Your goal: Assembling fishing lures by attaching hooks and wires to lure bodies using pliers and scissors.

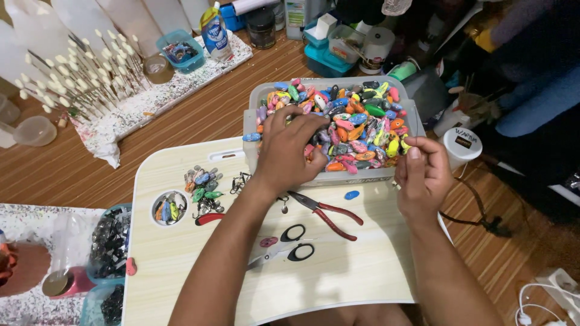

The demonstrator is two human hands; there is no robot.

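My left hand [289, 148] reaches into a grey tray [338, 177] heaped with small painted lure bodies [356, 124] in many colours, fingers curled among the pieces. Whether it grips one is hidden. My right hand [423, 172] hovers at the tray's right front corner, thumb and forefinger pinched together on something too small to make out. Both arms rest over a light wooden lap desk [181, 259]. Red-handled pliers [326, 211] and black-handled scissors [284, 249] lie on the desk between my arms. A single blue lure piece [351, 194] lies beside the pliers.
A small pile of finished lures with hooks [202, 184] sits left on the desk, next to a round cup hole [170, 208] holding more. Blue bins of dark metal hardware [109, 238] stand at left. Sticks with white blanks [78, 72] stand on a paint-speckled sheet behind. A white jar [462, 145] stands right of the tray.
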